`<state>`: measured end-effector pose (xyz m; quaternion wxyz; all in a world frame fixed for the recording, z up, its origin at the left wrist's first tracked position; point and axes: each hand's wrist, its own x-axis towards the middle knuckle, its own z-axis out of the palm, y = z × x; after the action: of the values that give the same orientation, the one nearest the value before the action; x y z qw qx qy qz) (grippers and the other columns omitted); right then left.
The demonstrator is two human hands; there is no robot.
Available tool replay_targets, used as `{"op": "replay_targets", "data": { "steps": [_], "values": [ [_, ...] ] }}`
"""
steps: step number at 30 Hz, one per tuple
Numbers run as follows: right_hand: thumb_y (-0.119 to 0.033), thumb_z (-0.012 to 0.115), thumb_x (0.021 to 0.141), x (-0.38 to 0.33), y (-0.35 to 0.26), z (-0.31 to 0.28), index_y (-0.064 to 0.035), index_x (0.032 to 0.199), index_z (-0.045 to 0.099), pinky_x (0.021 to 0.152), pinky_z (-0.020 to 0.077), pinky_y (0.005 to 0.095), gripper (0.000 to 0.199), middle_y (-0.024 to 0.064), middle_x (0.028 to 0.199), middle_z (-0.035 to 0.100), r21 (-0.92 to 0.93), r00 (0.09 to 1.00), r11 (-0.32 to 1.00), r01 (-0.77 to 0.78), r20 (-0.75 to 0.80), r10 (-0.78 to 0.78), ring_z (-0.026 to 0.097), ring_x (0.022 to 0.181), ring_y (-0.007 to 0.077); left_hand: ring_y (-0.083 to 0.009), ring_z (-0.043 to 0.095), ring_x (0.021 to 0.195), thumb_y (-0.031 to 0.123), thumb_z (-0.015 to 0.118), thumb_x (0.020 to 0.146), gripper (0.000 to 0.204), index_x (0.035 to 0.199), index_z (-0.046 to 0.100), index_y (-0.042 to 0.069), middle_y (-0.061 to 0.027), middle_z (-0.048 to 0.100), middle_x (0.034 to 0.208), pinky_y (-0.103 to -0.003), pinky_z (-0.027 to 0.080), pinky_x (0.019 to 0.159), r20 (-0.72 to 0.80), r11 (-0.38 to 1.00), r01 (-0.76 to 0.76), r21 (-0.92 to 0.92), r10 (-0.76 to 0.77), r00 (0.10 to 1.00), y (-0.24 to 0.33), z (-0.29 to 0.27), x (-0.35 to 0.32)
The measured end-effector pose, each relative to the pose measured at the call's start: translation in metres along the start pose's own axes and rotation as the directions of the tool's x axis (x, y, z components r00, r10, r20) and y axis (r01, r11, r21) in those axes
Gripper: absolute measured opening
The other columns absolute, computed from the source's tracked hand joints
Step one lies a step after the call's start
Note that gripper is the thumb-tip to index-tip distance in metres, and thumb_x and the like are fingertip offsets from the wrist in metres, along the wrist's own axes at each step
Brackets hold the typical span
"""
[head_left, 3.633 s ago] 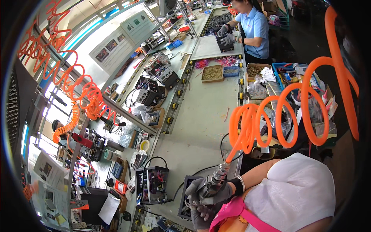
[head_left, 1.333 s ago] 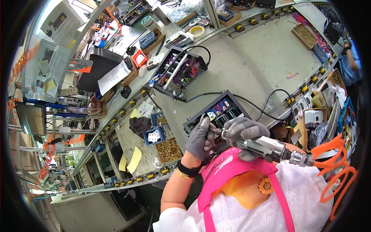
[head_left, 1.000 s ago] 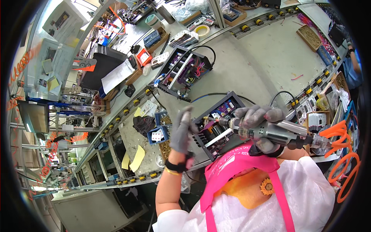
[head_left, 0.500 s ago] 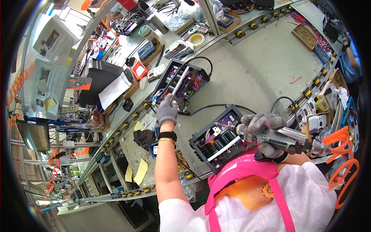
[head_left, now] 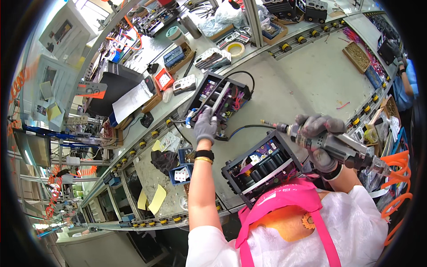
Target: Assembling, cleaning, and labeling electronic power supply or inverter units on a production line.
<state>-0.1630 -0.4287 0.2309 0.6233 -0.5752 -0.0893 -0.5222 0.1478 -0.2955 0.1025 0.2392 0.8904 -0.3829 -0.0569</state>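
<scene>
My left hand (head_left: 205, 127), in a grey glove, has its fingers closed on the near edge of an open black-cased electronics unit (head_left: 229, 100). That unit holds purple circuit boards, dark cylinders and a metal bar. In my gloved right hand (head_left: 322, 138) is a silver-and-black air screwdriver (head_left: 336, 149), fingers wrapped round its body. Its bit points left, above the far side of a second open electronics unit (head_left: 262, 169) and apart from it. This second unit, close to my body, shows a row of black cylinders; a pink cap hides its near corner.
An orange coiled hose (head_left: 396, 173) runs from the screwdriver at the right. Roller tracks (head_left: 284, 46) edge the grey worktop (head_left: 284, 89). Blue bins (head_left: 181, 173) and dark cloth (head_left: 163, 161) lie left of my forearm. Another person's gloved hand (head_left: 395, 49) is at far right.
My right hand has lifted the screwdriver away from the nearer unit, its bit now farther off. My left hand stays at the farther unit. The whole view has shifted slightly.
</scene>
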Motion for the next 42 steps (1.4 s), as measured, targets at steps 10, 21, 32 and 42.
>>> {"op": "replay_targets", "data": {
  "steps": [10,21,32,42],
  "values": [
    [-0.025,0.070,0.079,0.030,0.013,0.002,-0.0156,0.125,0.043,0.096,0.0389,0.0489,0.054,0.0053,0.101,0.058,-0.069,0.998,0.998,0.006,0.067,-0.001,0.054,0.094,0.0196,-0.0319,0.064,0.076,0.017,0.053,0.085,0.028,0.111,0.057,0.007,-0.0148,0.065,0.084,-0.043,0.051,0.068,0.079,0.976,0.090,0.197,-0.107,0.991,0.058,-0.015,-0.027],
    [-0.020,0.068,0.081,0.032,0.011,-0.011,-0.0123,0.128,0.041,0.099,0.0370,0.0515,0.055,0.0076,0.104,0.058,-0.050,0.997,0.998,0.029,0.069,-0.025,0.056,0.097,0.0207,-0.0311,0.066,0.071,0.022,0.054,0.084,0.013,0.089,0.057,0.010,-0.0137,0.066,0.085,-0.039,0.053,0.058,-0.237,0.870,0.108,0.481,0.011,0.971,0.071,-0.078,0.027],
    [-0.022,0.070,0.080,0.035,0.012,-0.018,-0.0125,0.128,0.042,0.099,0.0378,0.0501,0.055,0.0075,0.103,0.059,-0.052,0.998,0.999,0.010,0.068,-0.007,0.057,0.095,0.0207,-0.0160,0.063,0.073,0.016,0.059,0.088,0.014,0.095,0.059,0.004,-0.0084,0.068,0.080,-0.029,0.049,0.069,-0.229,0.618,0.106,-0.779,-0.437,0.870,0.018,-0.160,0.019],
    [-0.020,0.070,0.080,0.035,0.013,-0.013,-0.0128,0.128,0.042,0.100,0.0366,0.0506,0.055,0.0069,0.102,0.058,-0.062,0.999,0.998,-0.005,0.032,0.007,0.056,0.093,0.0201,-0.0227,0.059,0.081,0.015,0.064,0.080,0.023,0.101,0.064,0.006,-0.0105,0.061,0.086,-0.032,0.046,0.072,0.285,0.991,-0.047,0.124,0.009,0.958,-0.040,-0.092,-0.019]
  ]
}}
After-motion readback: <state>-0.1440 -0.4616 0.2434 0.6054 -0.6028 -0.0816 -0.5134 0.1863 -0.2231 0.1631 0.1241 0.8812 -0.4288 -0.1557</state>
